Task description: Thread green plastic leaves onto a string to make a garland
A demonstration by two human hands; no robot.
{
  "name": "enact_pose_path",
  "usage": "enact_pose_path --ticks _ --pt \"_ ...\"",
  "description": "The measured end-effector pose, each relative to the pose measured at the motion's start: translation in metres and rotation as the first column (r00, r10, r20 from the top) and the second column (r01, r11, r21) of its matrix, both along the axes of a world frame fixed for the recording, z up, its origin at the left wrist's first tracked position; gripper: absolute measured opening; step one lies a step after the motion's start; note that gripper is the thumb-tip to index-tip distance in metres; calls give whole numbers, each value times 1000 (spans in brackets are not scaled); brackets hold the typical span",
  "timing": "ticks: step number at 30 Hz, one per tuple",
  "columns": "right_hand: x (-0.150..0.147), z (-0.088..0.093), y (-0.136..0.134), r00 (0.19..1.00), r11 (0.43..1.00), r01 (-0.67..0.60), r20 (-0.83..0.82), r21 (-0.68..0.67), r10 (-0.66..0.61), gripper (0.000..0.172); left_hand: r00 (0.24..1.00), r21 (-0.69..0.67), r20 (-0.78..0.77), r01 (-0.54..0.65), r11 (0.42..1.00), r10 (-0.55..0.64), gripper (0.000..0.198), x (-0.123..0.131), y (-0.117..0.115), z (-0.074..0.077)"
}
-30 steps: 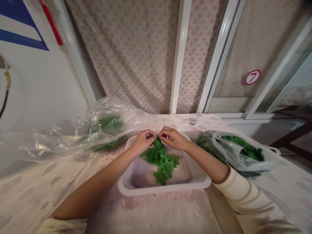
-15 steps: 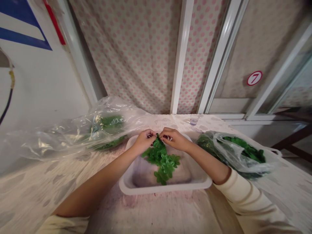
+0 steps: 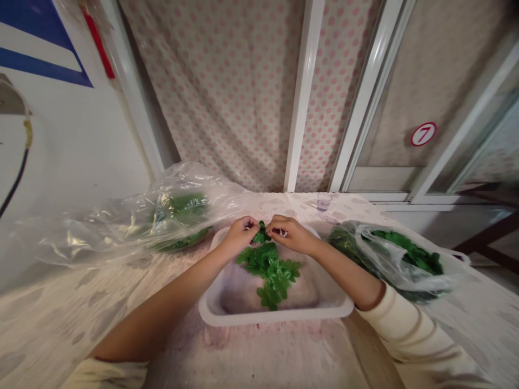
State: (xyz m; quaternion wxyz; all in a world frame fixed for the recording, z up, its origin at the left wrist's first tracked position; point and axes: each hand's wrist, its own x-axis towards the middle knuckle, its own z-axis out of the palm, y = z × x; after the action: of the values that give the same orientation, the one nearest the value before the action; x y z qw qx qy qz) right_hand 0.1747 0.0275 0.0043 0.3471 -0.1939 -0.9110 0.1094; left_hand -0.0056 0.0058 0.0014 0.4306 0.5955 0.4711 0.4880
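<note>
Our left hand (image 3: 241,236) and right hand (image 3: 292,235) meet, fingers curled nearly closed, at a small green leaf sprig (image 3: 261,233) above a white plastic tray (image 3: 275,316) of more leaves (image 3: 270,270); whether they grip it is hidden, and this close work calls for steady fingertips.

Head-worn view facing forward and down, close above the left hand (image 3: 242,237) and right hand (image 3: 291,235)

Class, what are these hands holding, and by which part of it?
The left hand and right hand hold a small green leaf sprig between their fingers, at its upper end; the exact contact is hidden.
</note>
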Motion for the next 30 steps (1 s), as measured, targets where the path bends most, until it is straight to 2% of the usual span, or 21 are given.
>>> enact_pose_path --ticks 16,30 --pt "0 0 -1 1000 1000 0 11 -22 1 13 998 -20 60 10 1000 -9 16 -1 0 0" --pt "-1 0 -2 999 999 -3 36 -34 5 13 998 30 11 -67 997 66 16 -2 2 0"
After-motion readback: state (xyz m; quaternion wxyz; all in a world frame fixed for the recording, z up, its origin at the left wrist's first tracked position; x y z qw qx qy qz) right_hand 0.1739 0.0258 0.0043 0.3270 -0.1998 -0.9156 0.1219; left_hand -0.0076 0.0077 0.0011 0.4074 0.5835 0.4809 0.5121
